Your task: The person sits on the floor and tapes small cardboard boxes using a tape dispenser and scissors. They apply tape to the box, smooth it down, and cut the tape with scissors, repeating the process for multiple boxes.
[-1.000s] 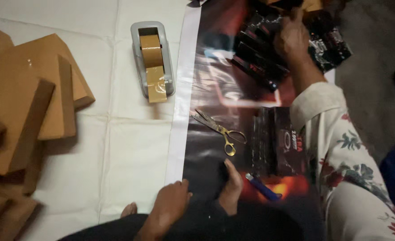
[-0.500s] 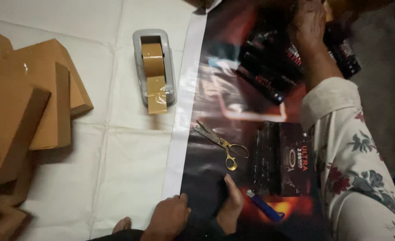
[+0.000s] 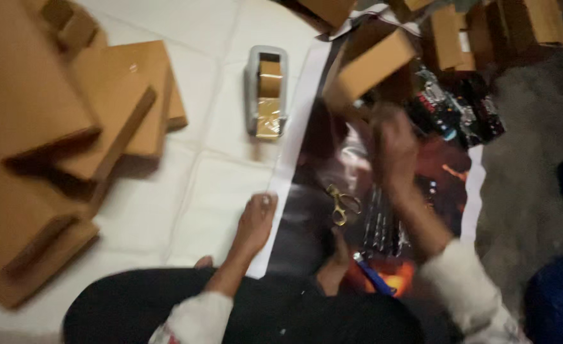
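So I'm sitting on a white quilted floor mat with a dark glossy poster spread over it and brown cardboard boxes stacked left. My left grip lies flat and empty at the poster's edge. My right grip is blurry, can't tell its state; gold scissors lie just beside it.
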